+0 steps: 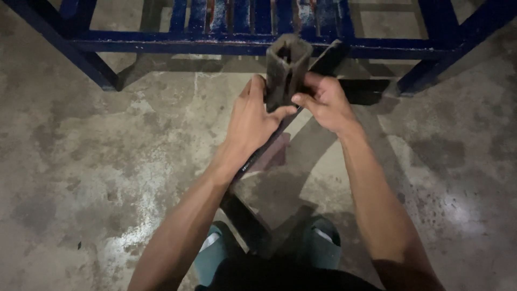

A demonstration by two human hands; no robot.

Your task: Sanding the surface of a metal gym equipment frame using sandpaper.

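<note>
While you stand over the stained concrete floor [97,161], both your hands are clamped on a dark, rusty square steel tube [287,67], its hollow end tilted up toward you. Your left hand [252,121] wraps its lower part with the thumb across the front; your right hand [323,102] pinches the tube's right side. A flat dark metal bar [253,161] runs under the left wrist toward your teal slippers [322,242]. The blue-painted metal bench frame [237,40] stands just beyond the tube.

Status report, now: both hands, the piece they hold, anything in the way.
Left hand and right hand both gripping the dark hollow metal piece, upright. Long dark bar runs under it. Blue metal frame just beyond; concrete floor below.
</note>
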